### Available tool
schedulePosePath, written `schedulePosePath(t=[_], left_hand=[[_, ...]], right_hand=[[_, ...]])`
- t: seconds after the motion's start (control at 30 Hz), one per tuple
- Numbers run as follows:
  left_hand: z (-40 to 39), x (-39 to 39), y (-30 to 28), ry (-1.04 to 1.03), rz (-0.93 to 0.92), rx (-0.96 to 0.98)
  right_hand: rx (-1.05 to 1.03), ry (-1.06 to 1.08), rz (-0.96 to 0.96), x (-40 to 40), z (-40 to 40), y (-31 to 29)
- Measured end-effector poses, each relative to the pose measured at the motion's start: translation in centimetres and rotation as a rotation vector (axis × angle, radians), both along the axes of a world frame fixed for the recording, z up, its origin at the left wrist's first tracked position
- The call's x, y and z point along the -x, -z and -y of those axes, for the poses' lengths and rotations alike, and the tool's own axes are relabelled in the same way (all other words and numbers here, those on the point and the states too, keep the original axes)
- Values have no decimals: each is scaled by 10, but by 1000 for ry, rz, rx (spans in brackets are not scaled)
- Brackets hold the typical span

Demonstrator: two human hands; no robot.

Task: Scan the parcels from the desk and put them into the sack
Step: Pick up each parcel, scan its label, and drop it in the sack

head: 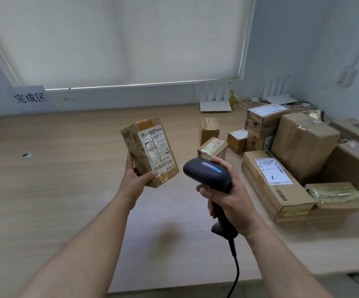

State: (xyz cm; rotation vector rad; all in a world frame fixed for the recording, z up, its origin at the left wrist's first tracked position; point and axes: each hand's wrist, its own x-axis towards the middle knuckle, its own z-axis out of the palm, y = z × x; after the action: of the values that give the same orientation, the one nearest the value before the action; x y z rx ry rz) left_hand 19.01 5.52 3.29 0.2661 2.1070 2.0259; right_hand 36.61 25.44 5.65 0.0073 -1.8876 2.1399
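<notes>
- The right hand (228,194) is wrapped round the grip of a matte black plastic scanner (208,172), cord trailing off below; its rounded head points toward the held parcel.
- The left hand (135,177) grips a parcel (149,151) from below, thumb across the front, holding it upright above the tabletop (56,179). It is a brown cardboard box, glossy with tape, its white label facing the camera.
- Judged from this, the scan of this parcel is in hand; bagging it is left. No sack is in view.
- Many boxes (292,151) wait stacked at the right, plain corrugated card, some taped shiny.
- Pale wood-grain tabletop; a white sign (31,97) leans at the back.
</notes>
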Motion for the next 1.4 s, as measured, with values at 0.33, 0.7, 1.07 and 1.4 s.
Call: schedulePosePath(t=[0.33, 0.7, 1.07, 1.4], left_hand=[[-5, -7, -1, 10, -34, 9], [-12, -13, -6, 14, -25, 26], [-7, -3, -18, -47, 78, -70], [-11, 1, -9, -125, 176, -135]], right_hand=[[-26, 25, -19, -8, -1, -9], [-38, 28, -8, -16, -7, -12], [-113, -12, 14, -15, -11, -2], [-142, 29, 21, -11, -8, 4]])
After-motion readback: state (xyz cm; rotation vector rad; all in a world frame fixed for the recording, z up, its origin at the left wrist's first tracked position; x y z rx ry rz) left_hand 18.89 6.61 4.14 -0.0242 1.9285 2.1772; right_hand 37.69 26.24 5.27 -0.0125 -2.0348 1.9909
